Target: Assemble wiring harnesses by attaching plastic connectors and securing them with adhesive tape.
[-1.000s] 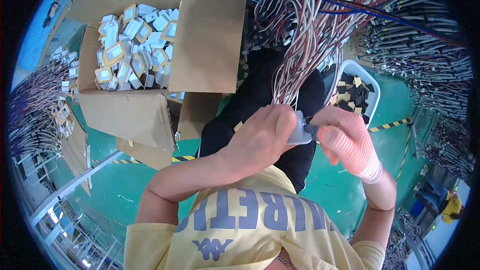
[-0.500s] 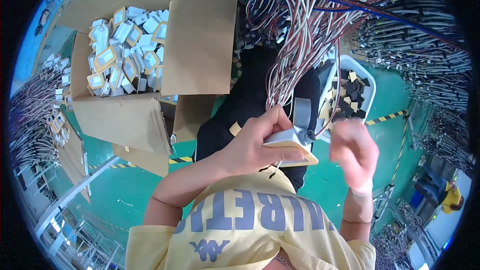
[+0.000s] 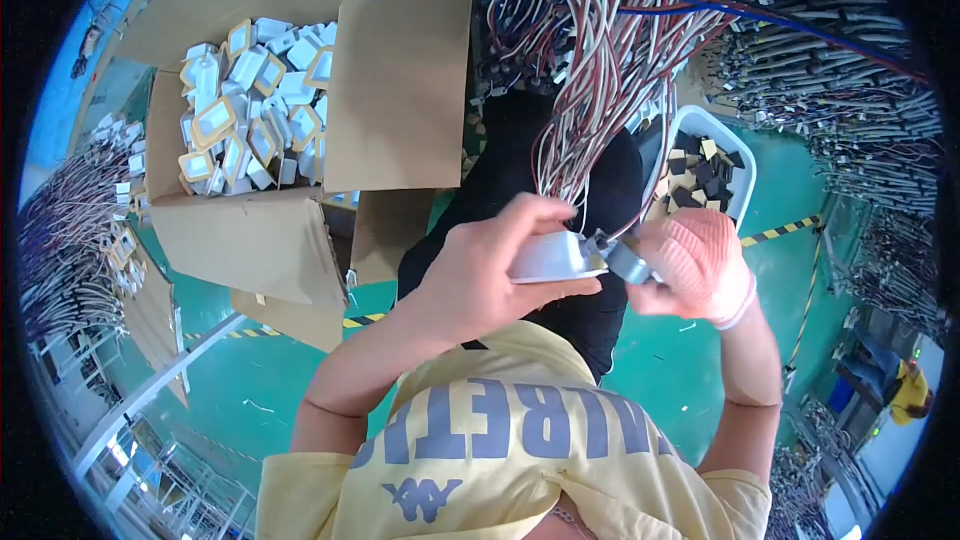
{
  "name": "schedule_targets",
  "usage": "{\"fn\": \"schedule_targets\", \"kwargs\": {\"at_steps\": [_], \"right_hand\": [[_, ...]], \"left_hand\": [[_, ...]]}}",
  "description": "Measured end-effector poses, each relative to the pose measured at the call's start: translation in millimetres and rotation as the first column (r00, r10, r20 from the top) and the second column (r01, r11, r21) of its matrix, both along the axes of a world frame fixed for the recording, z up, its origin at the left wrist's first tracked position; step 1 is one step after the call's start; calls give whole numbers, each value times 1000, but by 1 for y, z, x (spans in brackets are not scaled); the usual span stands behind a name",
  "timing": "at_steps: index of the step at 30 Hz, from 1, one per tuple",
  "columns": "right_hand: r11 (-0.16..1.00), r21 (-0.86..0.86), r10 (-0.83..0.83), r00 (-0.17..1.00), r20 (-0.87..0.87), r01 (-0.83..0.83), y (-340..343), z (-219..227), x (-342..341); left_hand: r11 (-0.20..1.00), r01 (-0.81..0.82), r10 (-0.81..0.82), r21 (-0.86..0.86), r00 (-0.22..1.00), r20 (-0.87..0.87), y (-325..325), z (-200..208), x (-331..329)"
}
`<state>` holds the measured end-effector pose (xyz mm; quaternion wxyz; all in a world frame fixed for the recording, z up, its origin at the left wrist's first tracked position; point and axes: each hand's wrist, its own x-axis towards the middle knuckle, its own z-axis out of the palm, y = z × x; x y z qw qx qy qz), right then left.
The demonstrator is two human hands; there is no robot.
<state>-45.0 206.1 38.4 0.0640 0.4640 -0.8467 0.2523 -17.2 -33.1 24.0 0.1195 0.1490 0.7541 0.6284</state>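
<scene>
My left hand (image 3: 470,275) is closed around a small white plastic housing (image 3: 548,256), fingers over its top and thumb along its lower edge. From the housing's right end a thin cable with a dark fitting leads out, partly hidden. Beside it, my right hand (image 3: 695,265), in a pale ribbed glove, pinches a grey strip (image 3: 628,264) that looks like tape curled round the cable end. Whether the strip sticks to the housing I cannot tell. Just beyond both hands, a thick bundle of white and dark red wires (image 3: 590,120) hangs down over my dark-clothed lap.
An open cardboard box (image 3: 240,245) at the left holds many white housings with yellowish rims. A white bin (image 3: 742,180) of black and tan pieces stands at the right. Stacks of grey cables (image 3: 860,90) line the far right. A person in yellow (image 3: 908,395) is at the right edge.
My right hand has come in from the right and taken hold of the grey strip, which stood upright before. The housing has moved slightly left and up, and turned in my left hand.
</scene>
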Motion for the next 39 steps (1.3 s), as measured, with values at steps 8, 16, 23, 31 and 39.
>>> {"fn": "schedule_targets", "kwargs": {"at_steps": [8, 16, 23, 31, 39], "right_hand": [[888, -9, -229, 460, 858, 459, -44, 33, 3], [717, -393, 222, 346, 912, 576, -31, -9, 35], [968, -218, -3, 875, 484, 124, -2, -25, 16], [721, -177, -3, 258, 966, 670, -10, 32, 34], [756, -124, -60, 258, 964, 642, -14, 21, 26]], "left_hand": [[909, -92, -78, -407, 921, -382, 7, 3, 9], [976, 91, -178, 197, 858, 483, 3, 6, 5], [997, 44, -63, 58, 921, 384, -6, 7, -5], [997, 2, 0, -82, 1000, 17, -5, 5, -1], [947, 153, -250, 282, 902, 352, -7, -12, -1]]}}
